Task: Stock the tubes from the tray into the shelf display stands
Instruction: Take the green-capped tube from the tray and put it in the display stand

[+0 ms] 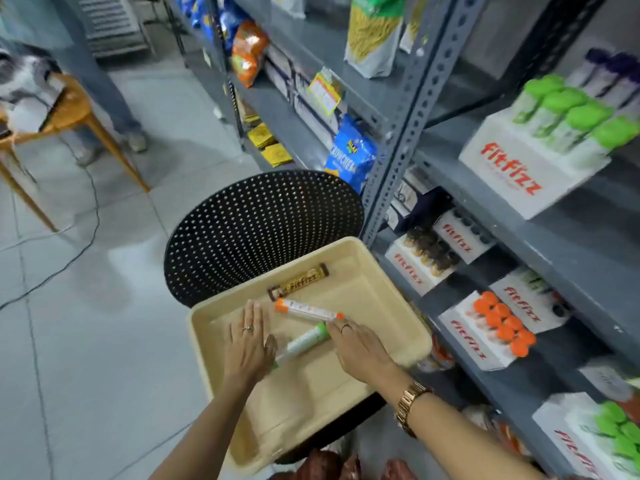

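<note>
Here both hands, left (247,341) and right (360,348), reach flat into tray (388,292)

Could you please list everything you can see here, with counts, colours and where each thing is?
Tray: one, beige, on a black perforated stool.
Stool: one, black, beside the shelf.
Tubes in tray: three; brown-capped tube farthest, orange-capped tube in the middle, green-capped tube nearest.
Display stands: several, white with red lettering, on the grey shelf; green-capped stand on top, orange-capped stand lower.
Snack bags: several, blue and orange, farther along the shelf.
Wooden table: one, orange-brown, far left.
Second person: legs only, upper left.
Left hand: flat in the tray, beside the green-capped tube.
Right hand: reaching at that tube's cap end; grip unclear.
</note>
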`<control>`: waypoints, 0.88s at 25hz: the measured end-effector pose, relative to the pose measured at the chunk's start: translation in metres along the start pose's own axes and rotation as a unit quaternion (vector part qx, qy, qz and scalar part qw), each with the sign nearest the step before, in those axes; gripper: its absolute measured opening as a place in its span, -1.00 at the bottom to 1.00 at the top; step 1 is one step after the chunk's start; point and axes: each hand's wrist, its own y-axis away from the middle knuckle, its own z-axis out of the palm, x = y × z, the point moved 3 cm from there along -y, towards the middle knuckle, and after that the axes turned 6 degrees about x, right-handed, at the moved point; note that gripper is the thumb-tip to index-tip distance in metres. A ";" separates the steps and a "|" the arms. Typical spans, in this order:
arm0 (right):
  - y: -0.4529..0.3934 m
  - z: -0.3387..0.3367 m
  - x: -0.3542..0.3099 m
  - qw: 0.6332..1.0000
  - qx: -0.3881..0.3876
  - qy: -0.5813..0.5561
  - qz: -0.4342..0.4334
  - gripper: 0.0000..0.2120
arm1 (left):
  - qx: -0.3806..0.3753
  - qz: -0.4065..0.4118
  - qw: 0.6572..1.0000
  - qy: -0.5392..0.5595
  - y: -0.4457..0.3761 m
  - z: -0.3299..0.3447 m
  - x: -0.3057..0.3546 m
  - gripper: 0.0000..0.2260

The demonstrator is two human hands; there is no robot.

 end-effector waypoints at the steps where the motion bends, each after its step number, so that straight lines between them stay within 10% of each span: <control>1: -0.006 0.007 -0.005 1.000 0.012 0.001 -0.008 -0.60 | -0.002 -0.024 1.000 0.006 -0.005 0.008 -0.010 -0.39; 10: -0.034 0.041 -0.024 0.996 -0.069 0.044 -0.035 -0.66 | -0.142 -0.058 0.988 0.011 -0.021 0.051 -0.035 -0.34; 22: -0.034 0.003 -0.017 0.980 -0.091 0.120 -0.133 -0.75 | -0.113 -0.070 0.991 0.031 -0.016 0.040 -0.029 -0.41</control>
